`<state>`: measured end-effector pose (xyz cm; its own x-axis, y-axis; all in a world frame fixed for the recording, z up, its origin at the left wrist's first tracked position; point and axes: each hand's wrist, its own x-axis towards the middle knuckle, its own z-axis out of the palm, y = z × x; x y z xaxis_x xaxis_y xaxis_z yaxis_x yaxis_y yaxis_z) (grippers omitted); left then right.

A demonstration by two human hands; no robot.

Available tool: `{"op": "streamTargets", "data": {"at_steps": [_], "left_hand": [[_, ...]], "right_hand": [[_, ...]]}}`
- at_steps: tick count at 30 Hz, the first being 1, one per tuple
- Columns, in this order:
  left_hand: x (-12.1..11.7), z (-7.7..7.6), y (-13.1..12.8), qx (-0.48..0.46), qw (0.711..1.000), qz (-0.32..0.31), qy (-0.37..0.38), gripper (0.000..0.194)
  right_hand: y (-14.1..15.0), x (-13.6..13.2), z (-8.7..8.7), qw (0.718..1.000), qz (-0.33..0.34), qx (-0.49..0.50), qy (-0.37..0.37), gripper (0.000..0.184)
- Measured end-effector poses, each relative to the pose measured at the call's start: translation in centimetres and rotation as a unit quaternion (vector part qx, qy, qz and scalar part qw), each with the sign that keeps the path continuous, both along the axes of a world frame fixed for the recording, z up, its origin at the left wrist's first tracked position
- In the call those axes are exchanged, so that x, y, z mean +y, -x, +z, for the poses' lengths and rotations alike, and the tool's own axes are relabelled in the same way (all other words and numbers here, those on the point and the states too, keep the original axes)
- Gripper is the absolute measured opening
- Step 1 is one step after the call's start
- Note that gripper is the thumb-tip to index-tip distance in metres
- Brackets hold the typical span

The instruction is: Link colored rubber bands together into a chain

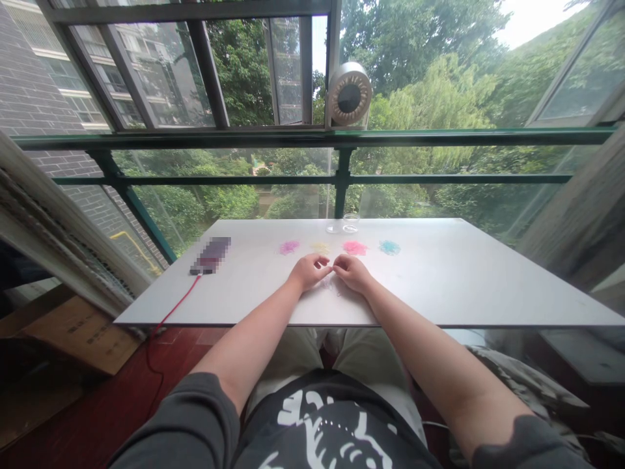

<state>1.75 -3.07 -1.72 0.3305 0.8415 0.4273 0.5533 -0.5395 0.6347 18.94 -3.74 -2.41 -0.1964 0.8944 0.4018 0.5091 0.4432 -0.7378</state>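
My left hand (308, 272) and my right hand (351, 271) meet fingertip to fingertip over the middle of the white table (439, 286). Both have their fingers curled and pinched together; anything between them is too small to make out. Just below the hands lie a few pale, thin bits (330, 285), perhaps small loops. Beyond the fingers, small piles of thin, stringy pieces sit in a row: purple (289, 247), yellow (320, 248), pink (355, 248) and teal (389, 247). My left hand partly overlaps the near side of the yellow pile.
At the table's back edge stand a clear jar (350, 223) and a clear round lid (333, 229). A blurred-out dark device (213, 254) with a red cable (180, 301) lies on the left. A round fan (349, 94) is by the green railing (219, 141). Cardboard boxes (83, 332) stand lower left.
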Motion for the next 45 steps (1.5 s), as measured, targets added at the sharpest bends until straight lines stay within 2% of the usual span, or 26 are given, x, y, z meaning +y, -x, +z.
{"op": "streamTargets", "data": {"at_steps": [5, 26, 45], "left_hand": [[-0.01, -0.18, 0.01, 0.019, 1.0, -0.01, 0.011, 0.018], [-0.28, 0.13, -0.18, 0.044, 0.999, -0.018, 0.005, 0.015], [-0.05, 0.04, -0.05, 0.05, 0.998, -0.006, 0.026, 0.02]], "right_hand": [[0.11, -0.05, 0.04, 0.999, -0.01, -0.03, -0.014, 0.007], [0.32, -0.32, -0.15, 0.997, -0.016, -0.076, -0.022, 0.006], [0.4, 0.19, -0.37, 0.989, -0.125, -0.072, -0.033, 0.01]]}}
